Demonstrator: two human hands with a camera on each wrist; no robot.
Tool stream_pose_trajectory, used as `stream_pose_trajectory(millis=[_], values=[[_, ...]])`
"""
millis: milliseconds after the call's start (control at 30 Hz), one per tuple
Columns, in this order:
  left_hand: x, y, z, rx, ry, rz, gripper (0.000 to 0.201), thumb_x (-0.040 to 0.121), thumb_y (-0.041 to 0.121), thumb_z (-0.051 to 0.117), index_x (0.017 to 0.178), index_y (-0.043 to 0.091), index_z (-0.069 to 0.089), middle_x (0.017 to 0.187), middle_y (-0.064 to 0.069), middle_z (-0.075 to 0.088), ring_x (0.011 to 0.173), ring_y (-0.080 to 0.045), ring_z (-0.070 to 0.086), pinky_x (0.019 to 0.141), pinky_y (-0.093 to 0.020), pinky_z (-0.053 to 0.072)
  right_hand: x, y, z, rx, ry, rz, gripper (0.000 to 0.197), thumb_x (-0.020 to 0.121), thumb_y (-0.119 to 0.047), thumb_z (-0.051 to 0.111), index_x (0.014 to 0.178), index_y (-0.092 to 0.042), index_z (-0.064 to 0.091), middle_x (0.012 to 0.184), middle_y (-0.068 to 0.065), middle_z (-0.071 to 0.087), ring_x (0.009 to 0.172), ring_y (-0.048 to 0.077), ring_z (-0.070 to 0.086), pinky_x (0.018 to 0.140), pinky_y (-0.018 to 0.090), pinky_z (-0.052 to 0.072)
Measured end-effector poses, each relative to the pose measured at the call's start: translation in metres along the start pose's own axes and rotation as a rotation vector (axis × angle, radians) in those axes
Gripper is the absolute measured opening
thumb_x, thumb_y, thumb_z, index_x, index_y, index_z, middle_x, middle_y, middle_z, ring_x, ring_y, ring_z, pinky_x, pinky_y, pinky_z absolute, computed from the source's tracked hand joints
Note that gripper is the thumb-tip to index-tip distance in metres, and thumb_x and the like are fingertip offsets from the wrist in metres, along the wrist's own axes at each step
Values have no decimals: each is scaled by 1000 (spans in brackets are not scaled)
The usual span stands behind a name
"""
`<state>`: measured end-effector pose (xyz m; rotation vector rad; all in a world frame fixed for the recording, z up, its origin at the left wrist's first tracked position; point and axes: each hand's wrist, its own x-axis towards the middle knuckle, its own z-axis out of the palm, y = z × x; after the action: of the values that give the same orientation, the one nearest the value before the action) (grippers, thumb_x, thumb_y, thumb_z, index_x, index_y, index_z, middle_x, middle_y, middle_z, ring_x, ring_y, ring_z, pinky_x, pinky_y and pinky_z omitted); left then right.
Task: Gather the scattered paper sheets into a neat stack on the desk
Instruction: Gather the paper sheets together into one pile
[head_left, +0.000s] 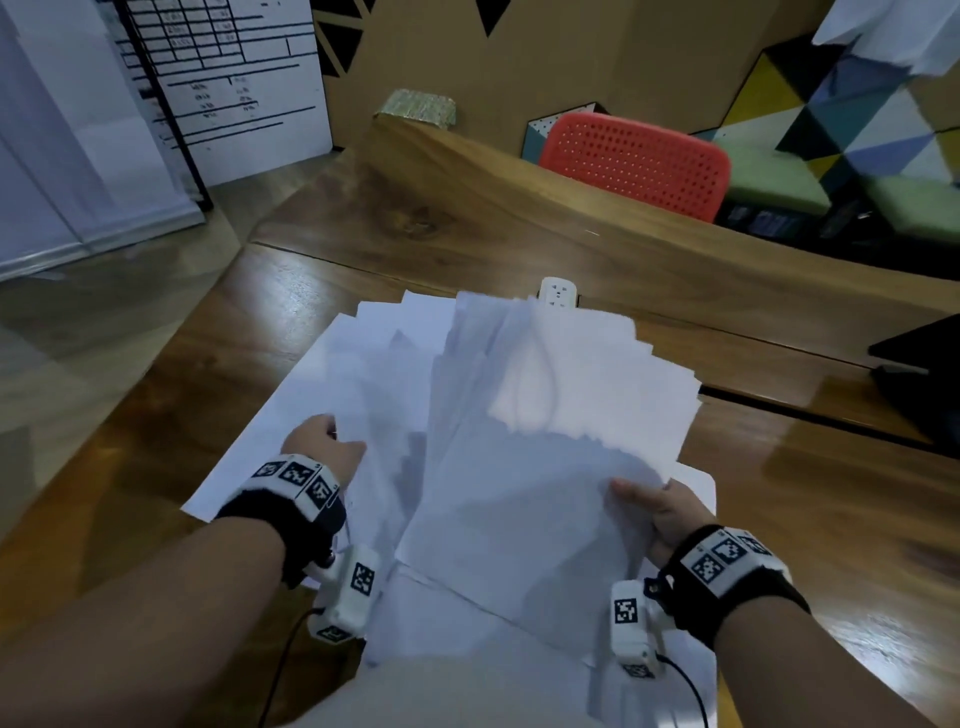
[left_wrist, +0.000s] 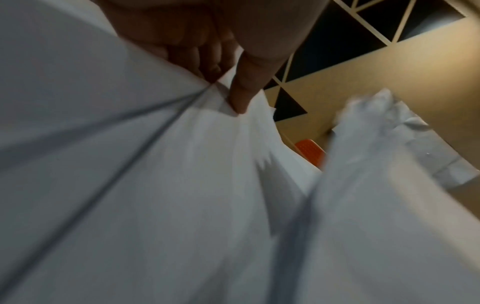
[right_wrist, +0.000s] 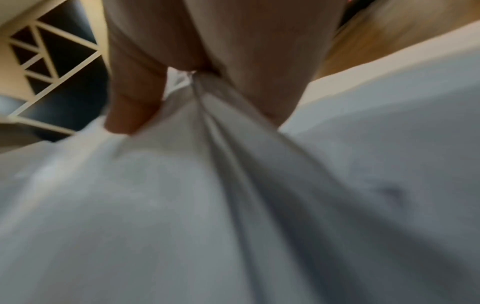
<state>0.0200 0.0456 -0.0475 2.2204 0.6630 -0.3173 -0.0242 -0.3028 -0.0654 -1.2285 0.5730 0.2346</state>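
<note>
Loose paper sheets held in both hands above the desk.

A fanned bundle of sheets (head_left: 524, 467) is pinched at its near right edge by the right hand (head_left: 667, 512). Other sheets (head_left: 337, 379), spread flat on the desk (head_left: 779, 519), are pinched by the left hand (head_left: 324, 441); each grip is pressed onto paper, thumb on top.

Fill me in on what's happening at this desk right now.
A person is collecting loose white paper sheets on a wooden desk. The right hand grips a fanned, uneven bundle of sheets by its near right edge, with the bundle lifted at an angle. The left hand pinches the edge of other sheets lying spread out on the left. More sheets lie loose underneath, near the person. Nothing forms a neat stack yet.
</note>
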Motion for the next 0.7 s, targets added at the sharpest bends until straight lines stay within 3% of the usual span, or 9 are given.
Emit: stream_pose_trajectory(millis=[33, 100, 233, 300, 367, 467, 533, 633, 700], values=[[-2, 2, 0, 13, -46, 45, 16, 82, 15, 59, 97, 11, 56, 89, -8, 59, 85, -27, 55, 70, -28, 37, 2, 2, 1, -18, 9, -9, 86, 14, -25, 95, 88, 6, 65, 69, 14, 73, 59, 27, 70, 59, 37, 60], [-1, 7, 3, -48, -145, 83, 29, 87, 13, 57, 115, 8, 53, 103, -9, 62, 92, -25, 56, 78, -26, 37, 4, 2, 5, -88, 45, -22, 85, 16, -32, 95, 88, 4, 68, 71, 11, 74, 64, 27, 70, 67, 37, 59], [8, 3, 3, -159, -213, 51, 41, 88, 13, 57, 126, 4, 44, 124, -16, 58, 112, -33, 56, 98, -35, 42, 6, -4, 12, -79, 39, -8, 26, 71, 0, 72, 96, 5, 66, 70, 10, 74, 62, 25, 71, 64, 32, 60], [13, -4, 5, -234, -246, 27, 41, 83, 16, 63, 120, 9, 46, 121, -16, 60, 109, -34, 58, 100, -47, 44, 5, -4, 25, -68, -14, 11, 28, 67, 0, 73, 93, 4, 66, 72, 11, 74, 64, 25, 72, 63, 32, 60], [20, -13, 10, -289, -257, 22, 40, 72, 23, 69, 108, 21, 52, 114, -12, 64, 103, -33, 61, 96, -51, 47, 8, 0, 42, -89, -68, 41, 45, 53, -4, 84, 95, 3, 67, 81, 14, 74, 72, 29, 71, 71, 36, 59], [13, -6, 8, -352, -259, 35, 28, 79, 17, 65, 102, 27, 53, 100, -6, 68, 87, -21, 63, 84, -38, 52, 10, -1, 66, -191, -61, 55, 15, 74, 0, 72, 88, -3, 67, 84, 13, 69, 78, 31, 65, 68, 34, 52], [12, -6, 7, -366, -241, 26, 24, 85, 16, 61, 105, 24, 52, 92, -1, 67, 79, -15, 61, 74, -31, 51, 15, 0, 73, -239, -50, 68, 17, 74, 2, 72, 88, -3, 66, 85, 14, 68, 80, 31, 64, 67, 33, 51], [11, -8, 7, -287, -218, 36, 24, 83, 35, 63, 103, 24, 56, 101, -7, 70, 87, -26, 65, 88, -41, 52, 21, 5, 75, -285, -63, 93, 55, 52, 0, 81, 105, -1, 66, 105, 19, 70, 98, 37, 65, 91, 48, 50], [10, -8, 9, -170, -221, 47, 31, 86, 39, 57, 105, 15, 59, 103, -11, 68, 91, -28, 63, 86, -38, 49, 26, 9, 67, -310, -41, 92, 52, 50, -5, 82, 100, -3, 69, 106, 17, 71, 101, 37, 65, 100, 51, 46]])
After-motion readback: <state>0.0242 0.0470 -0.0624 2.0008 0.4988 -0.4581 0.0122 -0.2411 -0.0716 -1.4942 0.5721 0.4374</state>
